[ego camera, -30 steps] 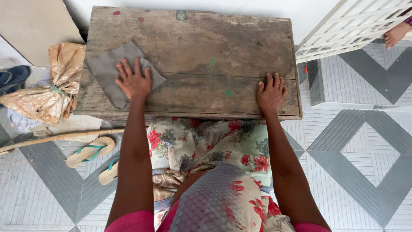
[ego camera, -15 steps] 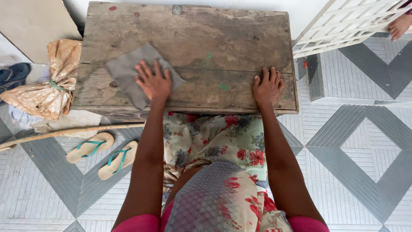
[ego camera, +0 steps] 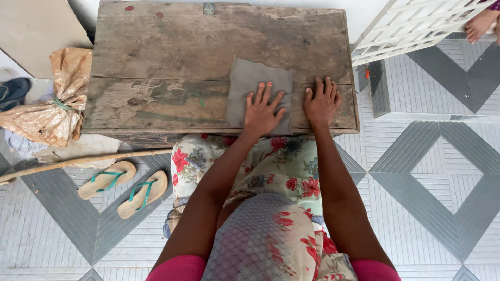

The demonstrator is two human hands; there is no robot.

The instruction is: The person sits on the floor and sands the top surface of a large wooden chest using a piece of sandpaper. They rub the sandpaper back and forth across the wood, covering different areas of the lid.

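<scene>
Floor of grey and white patterned tiles (ego camera: 432,171), with a white wall behind. A worn wooden chest (ego camera: 172,57) stands against the wall; its lid is stained and scratched, with a damp, darker band along the near plank. A grey cloth (ego camera: 249,78) lies flat on the lid, right of centre, reaching the near edge. The left hand (ego camera: 263,112) presses down on the cloth, palm flat, fingers spread and straight, gripping nothing. The right hand (ego camera: 322,104) rests flat on bare wood just beside the cloth, fingers extended and slightly apart, holding nothing. Left of the chest sits a tied brown bag (ego camera: 52,109). A stick (ego camera: 73,162) and two sandals (ego camera: 125,187) lie on the tiles nearby. A white lattice panel (ego camera: 416,26) leans at upper right.
</scene>
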